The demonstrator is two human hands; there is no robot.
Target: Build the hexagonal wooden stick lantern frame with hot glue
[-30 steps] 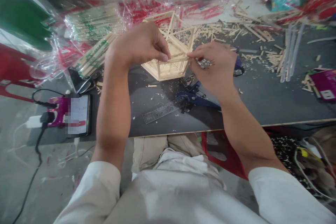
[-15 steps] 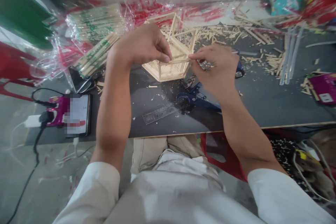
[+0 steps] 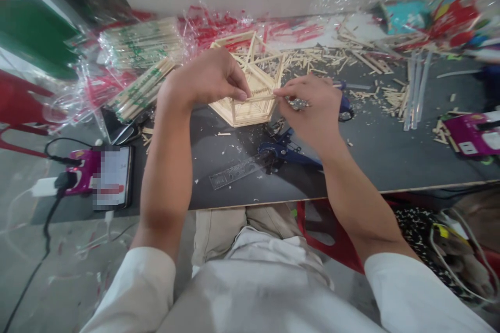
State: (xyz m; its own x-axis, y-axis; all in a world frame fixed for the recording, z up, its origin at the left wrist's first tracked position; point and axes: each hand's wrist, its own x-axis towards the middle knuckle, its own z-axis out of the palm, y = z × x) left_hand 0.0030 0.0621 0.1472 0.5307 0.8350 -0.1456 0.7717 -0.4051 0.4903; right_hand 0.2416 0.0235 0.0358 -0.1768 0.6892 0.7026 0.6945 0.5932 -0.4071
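Observation:
A many-sided open frame built from thin pale wooden sticks (image 3: 253, 116) rests on the dark table. Along its near upper edge lies a thin wooden stick (image 3: 261, 98). My left hand (image 3: 213, 79) reaches over the frame from the left, thumb and fingers pinching the stick's left end. The stick's right end is between the fingertips of my right hand (image 3: 312, 106), whose other fingers are curled. Below the frame are a clear plastic ruler (image 3: 234, 173) and a dark blue hand tool (image 3: 287, 150), partly covered by my right forearm.
Bundled sticks in plastic wrap (image 3: 142, 41) lie at the back left. Cut stick pieces (image 3: 312, 60) are scattered behind and to the right, near clear rods (image 3: 417, 91). A phone (image 3: 113, 177) sits beside a purple power strip (image 3: 84, 171); another purple block (image 3: 469, 135) is at the right.
The whole view has shifted a little, so things appear slightly further left and lower. Both hands keep their pinch on the stick at the frame's edge.

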